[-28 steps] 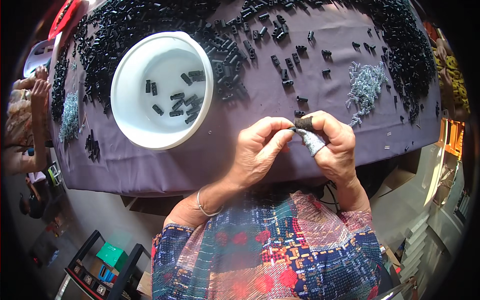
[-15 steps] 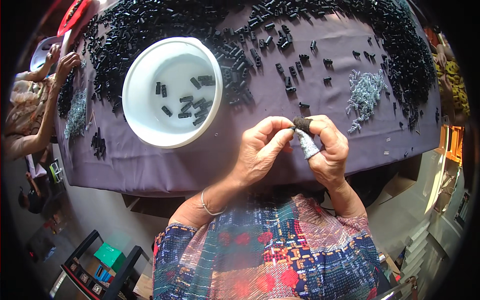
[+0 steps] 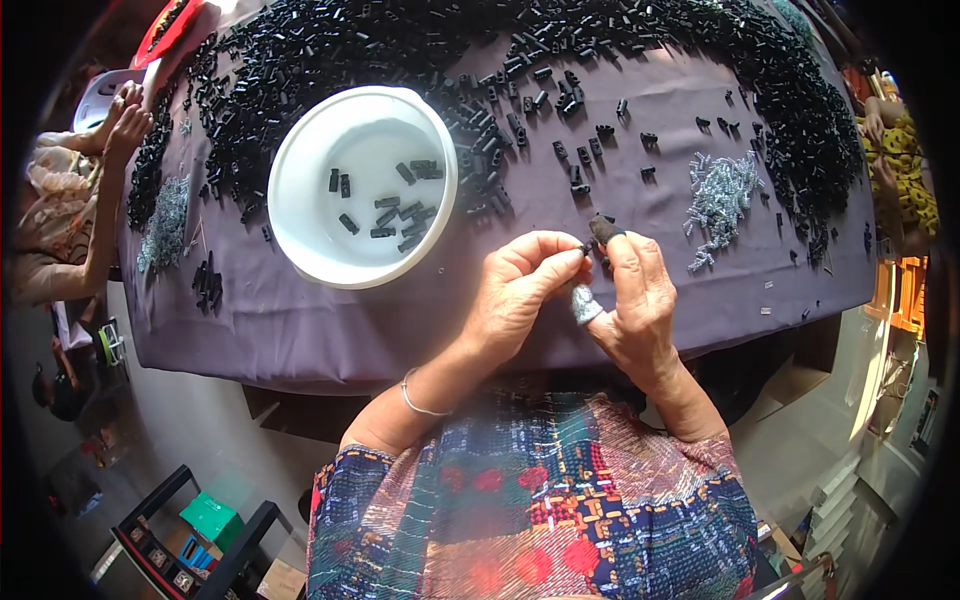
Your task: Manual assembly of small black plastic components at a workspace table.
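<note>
My left hand (image 3: pixel 520 295) pinches a small black piece (image 3: pixel 585 250) between thumb and forefinger; its exact kind is too small to tell. Close on its right is my right hand (image 3: pixel 637 305), thumb and forefinger apart. A dark cloth cover (image 3: pixel 605 230) sits on that forefinger, and a pale grey one (image 3: pixel 585 305) on the thumb. Something dark shows between the right fingers, too small to make out. To the left of my hands stands a white plastic bowl (image 3: pixel 283 235) with several black tube-like pieces (image 3: pixel 385 217) on its bottom.
Heaps of black pieces (image 3: pixel 330 50) cover the far side of the purple-clothed table (image 3: pixel 330 340). Small clear or silvery parts lie in piles at the right (image 3: pixel 722 205) and left (image 3: pixel 165 228). Another person's hands (image 3: pixel 125 120) are at the left edge; someone in yellow (image 3: pixel 900 155) sits right.
My right forefinger and thumb have spread apart, the forefinger reaching farther forward. My left hand keeps its pinch in nearly the same place. The view has shifted slightly.
</note>
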### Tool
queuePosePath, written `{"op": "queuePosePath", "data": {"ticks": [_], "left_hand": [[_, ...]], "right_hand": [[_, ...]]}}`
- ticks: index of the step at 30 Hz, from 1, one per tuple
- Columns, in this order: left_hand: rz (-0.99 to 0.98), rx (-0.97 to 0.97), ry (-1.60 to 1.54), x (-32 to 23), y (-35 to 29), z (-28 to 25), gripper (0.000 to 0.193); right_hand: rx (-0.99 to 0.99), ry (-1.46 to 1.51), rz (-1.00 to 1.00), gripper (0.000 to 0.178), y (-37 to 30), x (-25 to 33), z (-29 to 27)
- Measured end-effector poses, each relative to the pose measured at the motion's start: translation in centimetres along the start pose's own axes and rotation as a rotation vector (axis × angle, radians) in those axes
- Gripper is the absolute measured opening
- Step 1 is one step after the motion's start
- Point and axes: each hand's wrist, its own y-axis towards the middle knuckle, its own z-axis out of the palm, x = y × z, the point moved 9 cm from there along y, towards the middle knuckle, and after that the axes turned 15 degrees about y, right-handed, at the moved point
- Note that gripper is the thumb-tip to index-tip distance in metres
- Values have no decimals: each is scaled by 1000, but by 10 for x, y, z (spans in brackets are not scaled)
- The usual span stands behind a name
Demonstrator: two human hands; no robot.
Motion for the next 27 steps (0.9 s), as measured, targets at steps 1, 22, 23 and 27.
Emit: {"op": "queuePosePath", "data": {"ticks": [1, 22, 23, 27], "left_hand": [[-1, 4, 0, 0, 1, 1, 15], [-121, 9, -212, 13, -1, 11, 11], [-123, -12, -225, 11, -2, 9, 12], [-98, -73, -111, 13, -3, 1, 17]], "right_hand": [[-4, -34, -23, 52, 1, 1, 0], [-19, 21, -82, 46, -4, -10, 3], [-18, 21, -79, 46, -3, -12, 4], [-57, 65, -123, 42, -2, -11, 0]]}}
